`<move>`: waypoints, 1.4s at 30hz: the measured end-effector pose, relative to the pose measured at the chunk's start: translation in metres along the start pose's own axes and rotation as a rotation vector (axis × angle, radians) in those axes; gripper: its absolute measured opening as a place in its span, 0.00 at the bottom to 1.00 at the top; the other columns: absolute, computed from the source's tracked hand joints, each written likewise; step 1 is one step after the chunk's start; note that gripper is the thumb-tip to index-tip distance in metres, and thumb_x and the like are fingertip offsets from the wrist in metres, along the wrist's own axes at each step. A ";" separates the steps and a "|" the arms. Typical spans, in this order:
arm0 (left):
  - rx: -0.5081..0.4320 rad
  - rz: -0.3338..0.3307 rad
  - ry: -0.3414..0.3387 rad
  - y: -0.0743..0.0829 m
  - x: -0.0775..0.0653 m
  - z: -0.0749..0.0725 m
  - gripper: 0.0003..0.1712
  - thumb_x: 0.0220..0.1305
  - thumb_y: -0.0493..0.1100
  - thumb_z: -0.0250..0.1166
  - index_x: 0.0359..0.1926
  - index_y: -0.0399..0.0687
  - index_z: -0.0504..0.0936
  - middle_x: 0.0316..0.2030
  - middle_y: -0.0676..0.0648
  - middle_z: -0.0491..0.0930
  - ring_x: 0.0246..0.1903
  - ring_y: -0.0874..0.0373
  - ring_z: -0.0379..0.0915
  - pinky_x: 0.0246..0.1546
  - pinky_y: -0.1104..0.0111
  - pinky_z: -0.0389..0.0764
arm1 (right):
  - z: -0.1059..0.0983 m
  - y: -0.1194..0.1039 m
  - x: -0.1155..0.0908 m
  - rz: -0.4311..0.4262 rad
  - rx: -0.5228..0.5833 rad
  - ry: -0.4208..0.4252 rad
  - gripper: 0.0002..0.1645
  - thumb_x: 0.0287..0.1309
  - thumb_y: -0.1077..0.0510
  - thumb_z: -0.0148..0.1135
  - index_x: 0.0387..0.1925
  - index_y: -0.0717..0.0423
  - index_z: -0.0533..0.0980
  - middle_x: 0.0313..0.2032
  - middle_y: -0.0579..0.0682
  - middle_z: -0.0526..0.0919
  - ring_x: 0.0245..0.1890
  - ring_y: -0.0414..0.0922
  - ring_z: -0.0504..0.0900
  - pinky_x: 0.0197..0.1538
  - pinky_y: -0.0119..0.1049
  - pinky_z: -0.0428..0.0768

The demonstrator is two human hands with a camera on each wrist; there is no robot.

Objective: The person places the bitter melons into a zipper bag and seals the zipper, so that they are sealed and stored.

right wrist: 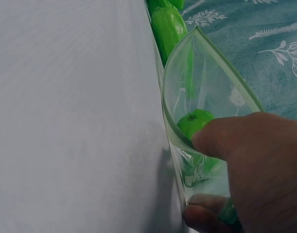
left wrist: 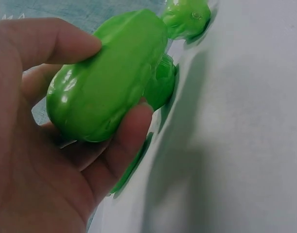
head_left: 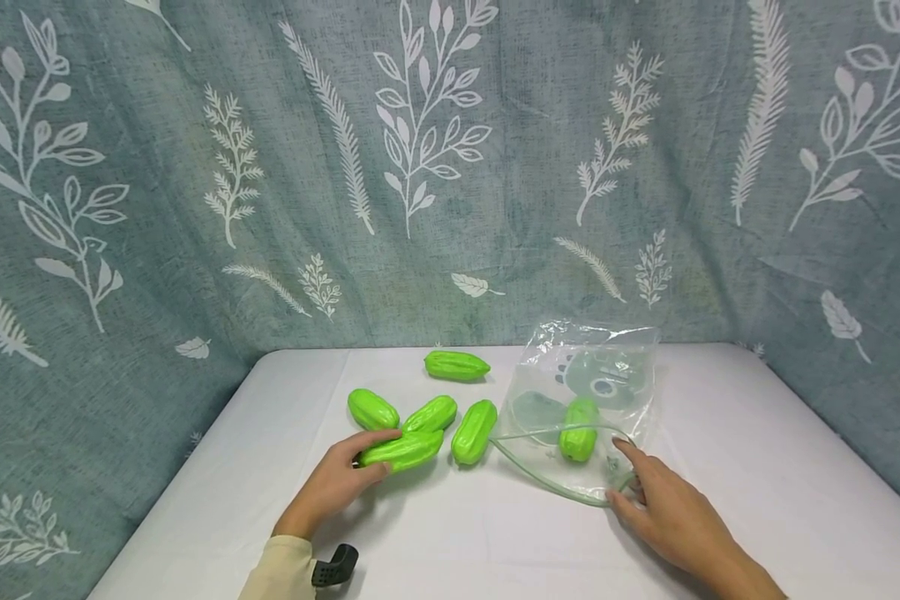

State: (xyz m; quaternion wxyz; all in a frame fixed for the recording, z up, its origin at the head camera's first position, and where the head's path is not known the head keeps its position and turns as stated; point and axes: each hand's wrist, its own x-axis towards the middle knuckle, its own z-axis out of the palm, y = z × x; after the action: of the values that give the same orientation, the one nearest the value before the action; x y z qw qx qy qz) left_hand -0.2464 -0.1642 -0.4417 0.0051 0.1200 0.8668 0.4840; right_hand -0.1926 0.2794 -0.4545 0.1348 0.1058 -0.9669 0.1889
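Observation:
My left hand [head_left: 345,477] grips a green ridged gourd [head_left: 403,451] with the thumb on one side and fingers on the other. In the left wrist view this gourd [left wrist: 107,80] is raised off the table. My right hand [head_left: 671,508] holds the right end of a clear zip bag [head_left: 525,367] by its green-edged mouth, which gapes toward me. One gourd [head_left: 579,442] lies inside the bag, its near end close to the opening. In the right wrist view the bag's rim [right wrist: 231,68] stands apart, and the hand hides part of it.
Beside the held gourd lie a gourd [head_left: 372,408] at left, another [head_left: 431,413] just behind, and one [head_left: 474,432] between it and the bag. A further gourd [head_left: 457,365] lies near the back of the white table [head_left: 300,375]. A leaf-patterned curtain [head_left: 450,275] hangs behind.

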 end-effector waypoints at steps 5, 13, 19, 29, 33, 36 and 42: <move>0.003 -0.007 0.003 -0.001 0.000 0.001 0.26 0.62 0.45 0.68 0.63 0.62 0.80 0.64 0.50 0.74 0.65 0.47 0.66 0.64 0.46 0.66 | 0.001 0.000 0.000 -0.006 -0.001 0.004 0.44 0.59 0.47 0.70 0.72 0.54 0.63 0.45 0.50 0.81 0.39 0.44 0.81 0.40 0.53 0.81; -0.024 0.012 -0.010 -0.004 0.001 0.000 0.29 0.61 0.46 0.71 0.64 0.64 0.79 0.65 0.49 0.73 0.65 0.48 0.66 0.64 0.49 0.66 | 0.001 0.000 0.000 -0.014 -0.001 0.009 0.44 0.59 0.47 0.70 0.72 0.55 0.64 0.45 0.51 0.81 0.38 0.44 0.81 0.41 0.53 0.81; -0.034 0.028 -0.013 -0.003 0.002 0.000 0.32 0.58 0.45 0.73 0.65 0.62 0.78 0.65 0.47 0.72 0.62 0.50 0.68 0.61 0.51 0.68 | 0.001 0.000 0.000 -0.020 -0.006 0.015 0.44 0.58 0.47 0.70 0.72 0.55 0.64 0.45 0.50 0.81 0.38 0.44 0.81 0.40 0.52 0.81; -0.079 0.058 -0.033 -0.001 0.003 0.005 0.37 0.57 0.39 0.73 0.68 0.62 0.75 0.63 0.47 0.72 0.55 0.52 0.71 0.56 0.55 0.72 | 0.002 0.001 0.001 -0.020 -0.007 0.020 0.46 0.59 0.48 0.70 0.72 0.56 0.62 0.46 0.53 0.81 0.40 0.46 0.82 0.42 0.54 0.81; -0.112 0.065 -0.034 0.001 0.003 0.006 0.37 0.57 0.37 0.71 0.68 0.60 0.75 0.62 0.46 0.72 0.53 0.52 0.71 0.54 0.58 0.74 | 0.000 0.001 0.000 -0.023 -0.007 0.018 0.45 0.58 0.48 0.71 0.72 0.56 0.62 0.46 0.53 0.81 0.40 0.46 0.82 0.41 0.54 0.81; -0.124 0.073 -0.029 0.003 0.003 0.008 0.37 0.57 0.37 0.71 0.69 0.57 0.75 0.63 0.45 0.72 0.55 0.52 0.71 0.55 0.59 0.73 | -0.001 0.000 0.000 -0.025 -0.006 0.017 0.45 0.59 0.47 0.70 0.72 0.57 0.63 0.47 0.54 0.81 0.40 0.47 0.82 0.41 0.54 0.81; -0.159 0.100 -0.052 0.005 0.004 0.013 0.36 0.58 0.38 0.71 0.69 0.52 0.74 0.65 0.44 0.70 0.58 0.50 0.69 0.59 0.57 0.71 | -0.001 -0.001 0.000 -0.014 0.001 0.009 0.44 0.59 0.47 0.70 0.72 0.56 0.63 0.45 0.52 0.81 0.39 0.46 0.82 0.41 0.53 0.82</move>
State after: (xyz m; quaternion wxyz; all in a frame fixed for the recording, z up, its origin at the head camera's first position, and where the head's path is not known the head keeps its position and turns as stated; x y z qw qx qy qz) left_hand -0.2475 -0.1501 -0.4436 0.0128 0.1750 0.8182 0.5474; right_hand -0.1918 0.2789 -0.4532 0.1402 0.1118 -0.9655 0.1888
